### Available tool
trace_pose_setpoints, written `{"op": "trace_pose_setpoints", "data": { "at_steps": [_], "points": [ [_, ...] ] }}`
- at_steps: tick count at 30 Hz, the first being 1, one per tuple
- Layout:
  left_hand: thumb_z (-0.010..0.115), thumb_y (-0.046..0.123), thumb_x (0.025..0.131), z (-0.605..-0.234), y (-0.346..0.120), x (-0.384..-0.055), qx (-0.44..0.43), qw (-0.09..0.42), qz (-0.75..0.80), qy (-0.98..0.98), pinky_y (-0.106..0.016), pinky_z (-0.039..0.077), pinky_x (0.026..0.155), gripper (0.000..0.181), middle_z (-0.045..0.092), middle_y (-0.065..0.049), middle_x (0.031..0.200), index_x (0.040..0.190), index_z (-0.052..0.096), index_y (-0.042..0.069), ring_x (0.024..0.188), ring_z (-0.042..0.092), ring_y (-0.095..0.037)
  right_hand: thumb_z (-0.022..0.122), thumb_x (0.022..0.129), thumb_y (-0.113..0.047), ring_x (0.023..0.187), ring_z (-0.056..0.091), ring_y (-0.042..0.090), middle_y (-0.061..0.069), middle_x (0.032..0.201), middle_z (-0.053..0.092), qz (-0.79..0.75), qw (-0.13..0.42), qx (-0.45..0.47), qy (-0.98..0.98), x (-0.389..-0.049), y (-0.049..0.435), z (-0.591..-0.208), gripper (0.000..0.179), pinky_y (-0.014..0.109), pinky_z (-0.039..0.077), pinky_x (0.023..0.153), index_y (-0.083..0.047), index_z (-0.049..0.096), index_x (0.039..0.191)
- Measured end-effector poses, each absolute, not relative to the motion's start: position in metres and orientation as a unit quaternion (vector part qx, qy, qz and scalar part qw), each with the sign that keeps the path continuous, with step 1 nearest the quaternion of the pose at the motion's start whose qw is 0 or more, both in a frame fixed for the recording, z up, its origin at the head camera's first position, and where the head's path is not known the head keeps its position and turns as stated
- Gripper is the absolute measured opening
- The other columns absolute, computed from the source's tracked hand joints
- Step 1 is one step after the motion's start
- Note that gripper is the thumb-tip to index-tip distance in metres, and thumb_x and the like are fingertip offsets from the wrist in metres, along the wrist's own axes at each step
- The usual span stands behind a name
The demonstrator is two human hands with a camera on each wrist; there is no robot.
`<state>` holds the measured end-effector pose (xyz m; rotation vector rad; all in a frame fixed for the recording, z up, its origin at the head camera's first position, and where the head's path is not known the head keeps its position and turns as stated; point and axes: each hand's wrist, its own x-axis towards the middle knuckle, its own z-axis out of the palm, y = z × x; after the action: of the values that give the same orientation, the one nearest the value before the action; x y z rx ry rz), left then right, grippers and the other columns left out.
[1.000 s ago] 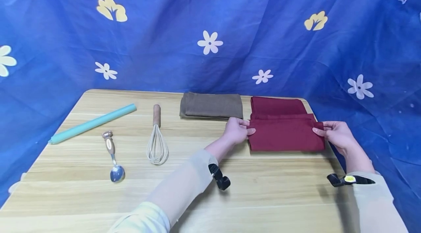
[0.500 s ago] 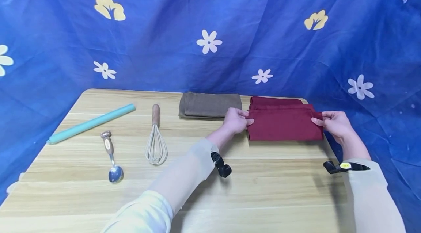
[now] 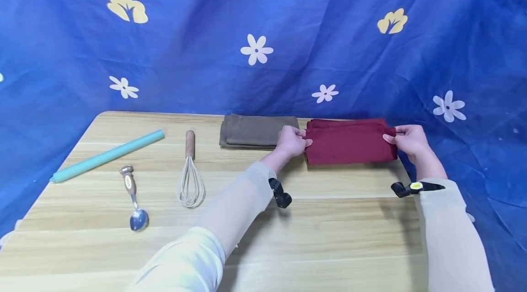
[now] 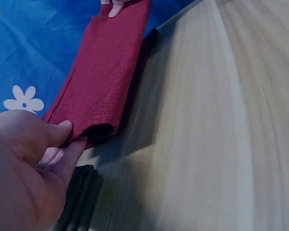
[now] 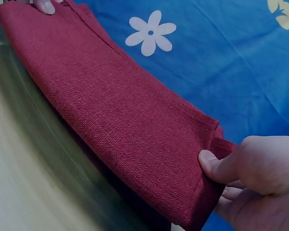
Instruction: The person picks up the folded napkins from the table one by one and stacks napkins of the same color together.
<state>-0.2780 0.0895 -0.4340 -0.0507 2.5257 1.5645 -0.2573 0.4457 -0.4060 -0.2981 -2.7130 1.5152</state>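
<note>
A dark red folded cloth [image 3: 350, 145] is at the back right of the table, its near flap lifted over the layers behind it. My left hand [image 3: 291, 142] pinches its left end between thumb and fingers. At the right end my right hand [image 3: 411, 140] grips the cloth the same way, the thumb on top in the right wrist view. From the left wrist view, the folded edge of the red cloth [image 4: 103, 86] stands off the wood, with a shadow below. Just left of it lies a folded grey-brown cloth [image 3: 259, 131], partly behind my left hand.
On the left half of the wooden table [image 3: 321, 237] lie a whisk [image 3: 191, 173], a spoon [image 3: 135, 200] and a turquoise stick [image 3: 108, 156]. A blue flowered curtain [image 3: 197, 45] hangs along the back and right edges.
Both hands have moved away from me toward the back edge, carrying the near flap of the red cloth over its back layers. The whisk, spoon and stick stay put.
</note>
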Motion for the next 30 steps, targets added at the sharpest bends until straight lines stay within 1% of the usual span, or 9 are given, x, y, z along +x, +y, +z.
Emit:
{"op": "trace_pose_setpoints", "data": {
  "at_steps": [5,8,13,17,20,22,26,28,30],
  "points": [
    [0.089,0.021,0.088,-0.43,0.09,-0.29,-0.011,0.077,0.512,0.855,-0.03,0.055,0.091,0.026,0.077,-0.003,0.097,0.109,0.08,0.009,0.098,0.069,-0.018,0.073,0.098,-0.003,0.068,0.059,-0.002,-0.014,0.073,0.065,0.468,0.032,-0.108,-0.876,-0.27,0.442,-0.408,0.032,0.014,0.05,0.065,0.018,0.062,0.12],
    [0.09,0.021,0.088,-0.428,0.091,-0.297,-0.017,0.072,0.511,0.856,-0.031,0.055,0.092,0.025,0.076,-0.002,0.099,0.109,0.08,0.01,0.1,0.069,-0.018,0.076,0.096,-0.003,0.067,0.054,0.0,-0.014,0.069,0.059,0.46,0.051,-0.125,-0.877,-0.277,0.438,-0.411,0.028,0.013,0.048,0.063,0.015,0.064,0.113],
    [0.088,0.02,0.09,-0.43,0.095,-0.306,-0.032,0.067,0.508,0.858,-0.031,0.056,0.093,0.025,0.077,-0.002,0.105,0.111,0.08,0.011,0.106,0.069,-0.018,0.077,0.095,-0.003,0.069,0.053,0.001,-0.013,0.069,0.057,0.448,0.058,-0.151,-0.879,-0.286,0.435,-0.417,0.028,0.014,0.046,0.065,0.014,0.064,0.114],
    [0.088,0.019,0.09,-0.431,0.101,-0.311,-0.037,0.065,0.502,0.862,-0.03,0.055,0.095,0.025,0.078,-0.001,0.109,0.112,0.081,0.011,0.111,0.068,-0.018,0.077,0.095,-0.005,0.073,0.054,0.005,-0.011,0.071,0.058,0.433,0.057,-0.165,-0.884,-0.293,0.437,-0.418,0.032,0.015,0.046,0.068,0.015,0.064,0.118],
    [0.088,0.019,0.09,-0.432,0.108,-0.315,-0.035,0.06,0.502,0.862,-0.03,0.055,0.094,0.023,0.078,-0.001,0.11,0.11,0.081,0.01,0.111,0.068,-0.018,0.076,0.097,-0.009,0.083,0.054,0.01,-0.004,0.083,0.06,0.411,0.056,-0.181,-0.892,-0.299,0.44,-0.418,0.038,0.017,0.045,0.071,0.013,0.063,0.124],
    [0.088,0.018,0.089,-0.433,0.112,-0.318,-0.03,0.056,0.506,0.86,-0.03,0.055,0.094,0.022,0.078,-0.002,0.109,0.108,0.08,0.01,0.11,0.069,-0.018,0.076,0.097,-0.011,0.09,0.055,0.015,0.006,0.094,0.063,0.398,0.054,-0.194,-0.895,-0.303,0.441,-0.418,0.04,0.019,0.045,0.073,0.013,0.063,0.126],
    [0.088,0.017,0.089,-0.44,0.118,-0.321,-0.035,0.064,0.516,0.853,-0.03,0.055,0.091,0.019,0.078,-0.002,0.105,0.105,0.078,0.01,0.108,0.069,-0.017,0.075,0.097,-0.012,0.105,0.054,0.025,0.019,0.117,0.06,0.388,0.05,-0.213,-0.895,-0.309,0.443,-0.423,0.041,0.021,0.045,0.079,0.012,0.064,0.128],
    [0.088,0.017,0.089,-0.446,0.119,-0.322,-0.047,0.074,0.521,0.849,-0.03,0.055,0.091,0.019,0.077,-0.002,0.102,0.104,0.078,0.01,0.106,0.069,-0.018,0.075,0.097,-0.012,0.111,0.054,0.028,0.021,0.124,0.058,0.387,0.047,-0.217,-0.895,-0.31,0.443,-0.427,0.042,0.022,0.046,0.083,0.012,0.063,0.128],
    [0.088,0.017,0.089,-0.452,0.119,-0.321,-0.06,0.083,0.521,0.847,-0.031,0.055,0.092,0.019,0.076,-0.001,0.099,0.104,0.078,0.011,0.105,0.068,-0.018,0.075,0.097,-0.013,0.113,0.053,0.03,0.021,0.125,0.059,0.387,0.042,-0.217,-0.895,-0.31,0.443,-0.432,0.042,0.023,0.045,0.085,0.012,0.063,0.129]
  ]
}}
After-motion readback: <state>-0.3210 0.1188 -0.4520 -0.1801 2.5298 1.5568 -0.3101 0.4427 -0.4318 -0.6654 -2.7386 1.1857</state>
